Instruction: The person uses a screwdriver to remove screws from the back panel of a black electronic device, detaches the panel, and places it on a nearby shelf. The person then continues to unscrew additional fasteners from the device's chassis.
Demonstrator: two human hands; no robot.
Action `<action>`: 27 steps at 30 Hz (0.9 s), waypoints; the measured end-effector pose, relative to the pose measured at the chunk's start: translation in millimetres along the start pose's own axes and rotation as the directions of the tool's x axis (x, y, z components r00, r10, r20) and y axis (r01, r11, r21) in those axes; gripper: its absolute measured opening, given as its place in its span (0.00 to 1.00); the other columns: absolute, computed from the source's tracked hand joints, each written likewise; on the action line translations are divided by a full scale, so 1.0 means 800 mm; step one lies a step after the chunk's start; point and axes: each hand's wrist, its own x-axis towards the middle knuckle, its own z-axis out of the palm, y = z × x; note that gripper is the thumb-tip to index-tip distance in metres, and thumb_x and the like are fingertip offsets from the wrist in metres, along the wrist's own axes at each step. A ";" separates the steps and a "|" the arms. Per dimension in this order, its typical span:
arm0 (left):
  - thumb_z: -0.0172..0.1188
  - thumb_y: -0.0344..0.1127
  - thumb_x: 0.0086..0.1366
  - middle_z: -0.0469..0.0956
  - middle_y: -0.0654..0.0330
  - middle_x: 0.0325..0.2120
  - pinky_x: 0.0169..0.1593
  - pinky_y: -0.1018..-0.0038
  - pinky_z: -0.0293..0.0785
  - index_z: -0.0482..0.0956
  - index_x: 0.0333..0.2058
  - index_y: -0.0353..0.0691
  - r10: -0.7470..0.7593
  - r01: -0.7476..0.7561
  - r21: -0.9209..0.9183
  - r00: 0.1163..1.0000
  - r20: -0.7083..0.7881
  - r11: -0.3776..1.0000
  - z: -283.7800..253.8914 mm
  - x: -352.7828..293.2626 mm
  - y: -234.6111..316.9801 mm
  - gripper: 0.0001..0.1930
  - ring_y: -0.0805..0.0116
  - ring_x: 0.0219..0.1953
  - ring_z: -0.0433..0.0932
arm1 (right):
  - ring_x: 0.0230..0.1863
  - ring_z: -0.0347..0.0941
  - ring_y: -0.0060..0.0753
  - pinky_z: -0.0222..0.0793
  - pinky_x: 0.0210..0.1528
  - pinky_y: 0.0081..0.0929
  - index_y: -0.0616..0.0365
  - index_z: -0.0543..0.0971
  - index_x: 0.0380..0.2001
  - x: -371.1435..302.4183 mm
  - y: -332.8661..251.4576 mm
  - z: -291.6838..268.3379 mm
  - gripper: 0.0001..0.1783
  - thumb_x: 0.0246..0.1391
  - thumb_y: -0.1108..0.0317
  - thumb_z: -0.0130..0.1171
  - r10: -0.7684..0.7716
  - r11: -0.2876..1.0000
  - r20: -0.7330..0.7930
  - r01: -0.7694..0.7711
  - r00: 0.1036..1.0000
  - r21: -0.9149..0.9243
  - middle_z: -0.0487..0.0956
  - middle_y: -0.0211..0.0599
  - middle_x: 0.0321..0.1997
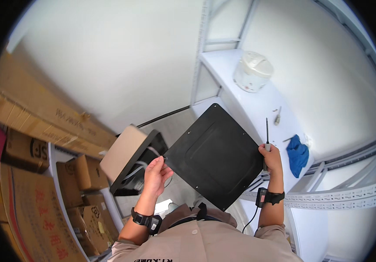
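Note:
A black square panel [212,159] with rounded corners and small holes along its edges is held up in front of my body. My left hand [156,174] pinches it at its left corner, thumb and forefinger together; a small dark piece may be at the fingertips, too small to tell. At the panel's right corner my right hand [271,159] is closed round the grey handle of a screwdriver [267,131], whose dark shaft points up and away. That hand seems to touch the panel's edge too. Left of the panel stands a boxy beige appliance [124,153], its dark open side showing cables.
On the white shelf [223,65] at right stand a white lidded pot [253,72], a short grey-handled tool [277,117] and a crumpled blue cloth or glove [298,155]. Cardboard boxes [35,209] fill the left rack. A perforated metal beam [340,194] crosses at right.

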 end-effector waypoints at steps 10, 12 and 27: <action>0.57 0.45 0.69 0.79 0.69 0.29 0.25 0.83 0.77 0.78 0.44 0.41 -0.214 0.158 0.327 0.967 0.141 0.932 0.178 0.077 -0.057 0.14 0.81 0.22 0.74 | 0.29 0.71 0.21 0.67 0.33 0.24 0.60 0.80 0.30 0.090 0.007 -0.141 0.08 0.47 0.68 0.65 -0.022 0.991 -0.166 0.000 0.986 -0.131 0.79 0.30 0.25; 0.56 0.45 0.69 0.80 0.67 0.31 0.25 0.82 0.78 0.78 0.46 0.40 -0.227 0.129 0.393 0.950 0.216 0.910 0.201 0.099 -0.071 0.15 0.79 0.24 0.77 | 0.29 0.72 0.22 0.67 0.33 0.24 0.61 0.80 0.30 0.118 0.009 -0.169 0.08 0.47 0.68 0.65 -0.038 0.986 -0.173 0.009 0.984 -0.164 0.79 0.31 0.26; 0.51 0.40 0.72 0.81 0.61 0.40 0.32 0.71 0.85 0.73 0.52 0.38 -0.391 0.190 0.419 0.793 0.467 0.888 0.320 0.173 -0.095 0.16 0.71 0.35 0.83 | 0.35 0.75 0.28 0.70 0.42 0.25 0.62 0.80 0.39 0.252 0.019 -0.239 0.13 0.51 0.66 0.63 -0.177 0.982 -0.210 0.159 0.961 -0.100 0.81 0.36 0.33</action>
